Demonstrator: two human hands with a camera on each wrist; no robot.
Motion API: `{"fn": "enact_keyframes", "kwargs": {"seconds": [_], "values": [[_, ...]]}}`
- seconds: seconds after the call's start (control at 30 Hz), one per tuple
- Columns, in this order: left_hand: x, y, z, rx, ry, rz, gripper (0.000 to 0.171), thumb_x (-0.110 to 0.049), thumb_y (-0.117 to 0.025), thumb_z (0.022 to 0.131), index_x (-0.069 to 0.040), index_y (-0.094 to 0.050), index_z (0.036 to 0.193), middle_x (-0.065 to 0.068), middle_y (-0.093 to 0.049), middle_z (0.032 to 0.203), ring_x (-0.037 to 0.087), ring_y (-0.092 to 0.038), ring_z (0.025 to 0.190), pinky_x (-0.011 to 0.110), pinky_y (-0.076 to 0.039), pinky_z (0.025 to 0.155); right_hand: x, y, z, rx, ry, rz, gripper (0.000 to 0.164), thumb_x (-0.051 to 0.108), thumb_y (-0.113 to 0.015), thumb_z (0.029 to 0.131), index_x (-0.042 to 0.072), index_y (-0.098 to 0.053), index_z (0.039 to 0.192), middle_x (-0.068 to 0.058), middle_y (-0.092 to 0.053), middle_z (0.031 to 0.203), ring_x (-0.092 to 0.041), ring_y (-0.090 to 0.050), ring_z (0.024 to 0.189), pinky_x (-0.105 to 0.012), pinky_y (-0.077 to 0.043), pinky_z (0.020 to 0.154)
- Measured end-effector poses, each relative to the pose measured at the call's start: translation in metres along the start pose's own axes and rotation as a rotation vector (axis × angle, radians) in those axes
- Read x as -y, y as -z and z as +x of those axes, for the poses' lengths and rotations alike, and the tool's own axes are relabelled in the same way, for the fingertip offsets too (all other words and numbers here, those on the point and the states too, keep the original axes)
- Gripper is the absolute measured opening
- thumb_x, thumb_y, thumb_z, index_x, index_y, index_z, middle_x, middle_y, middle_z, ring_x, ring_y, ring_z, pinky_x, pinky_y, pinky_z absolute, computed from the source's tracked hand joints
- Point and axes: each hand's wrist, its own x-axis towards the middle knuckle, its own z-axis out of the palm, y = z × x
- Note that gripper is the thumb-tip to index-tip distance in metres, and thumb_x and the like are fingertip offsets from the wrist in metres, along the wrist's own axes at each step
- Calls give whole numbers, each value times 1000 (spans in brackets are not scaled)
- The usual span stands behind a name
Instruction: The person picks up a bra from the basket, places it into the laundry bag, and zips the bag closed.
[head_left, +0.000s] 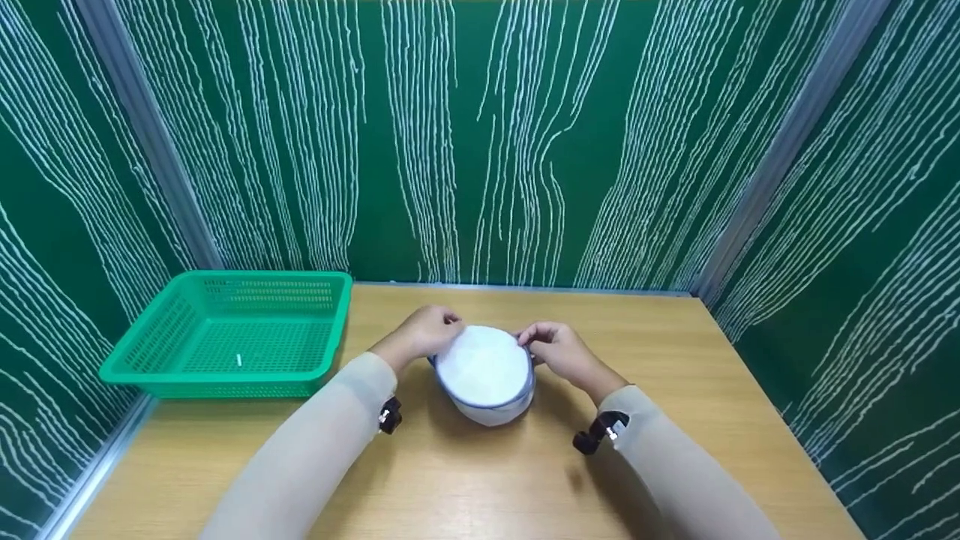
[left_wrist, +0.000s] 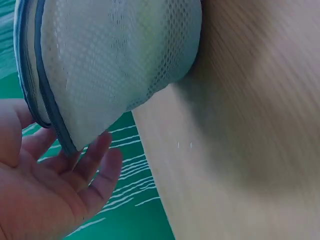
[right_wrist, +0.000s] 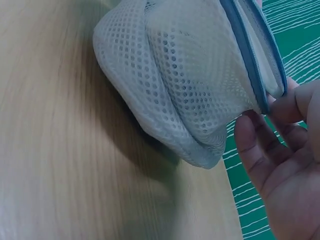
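Observation:
A white mesh laundry bag (head_left: pixel 484 366) with blue zip edging stands on the table between the two hands, its white round top facing up. At the bag's left side, the left hand (head_left: pixel 427 330) holds the blue-trimmed edge. In the left wrist view, that hand's fingers (left_wrist: pixel 102 147) curl up around the corner of the trim. On the opposite side, the right hand (head_left: pixel 562 352) pinches the trim between thumb and fingers. The right wrist view shows the bag's honeycomb mesh (right_wrist: pixel 175 65) sagging in folds beside this grip.
A green plastic basket (head_left: pixel 337 330) stands at the table's back left, with a small white piece (head_left: pixel 239 360) in it. Green panels with white wavy lines (head_left: pixel 495 150) enclose the wooden table (head_left: pixel 465 495) at the back and both sides.

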Motion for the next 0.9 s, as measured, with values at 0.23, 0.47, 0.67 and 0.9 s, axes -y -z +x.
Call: {"fn": "enact_keyframes", "kwargs": {"seconds": [0.23,0.47,0.67,0.9], "values": [[-8,-5,5,-6,-74,59,28,-20,-65,114,-3,-83,127,17,-80,129,27,-75,112,38,-68,93,5,-1,7,13,-7,63,24,2,-54,112,5,-77,118,-12,-77,128,-23,-71,112,-42,-66,93],[-9,-9,5,-29,-85,11,25,-17,-68,114,-2,-82,127,18,-80,128,29,-76,114,39,-69,96,12,-4,22,40,-83,19,27,16,-54,120,10,-77,133,-12,-77,135,-25,-73,121,-37,-65,93],[-7,-10,5,-48,-115,-7,24,-16,-68,114,-3,-84,126,17,-81,127,28,-76,116,42,-67,100,15,-10,36,136,-49,-41,32,14,-56,118,10,-79,141,-13,-75,148,-25,-68,134,-30,-60,99],[-6,-10,4,-59,-109,-34,23,-15,-68,114,-4,-84,126,15,-81,127,28,-76,117,44,-67,102,18,-12,42,221,-41,-36,30,10,-60,115,11,-81,136,-13,-76,143,-20,-71,119,-28,-61,95]]}}
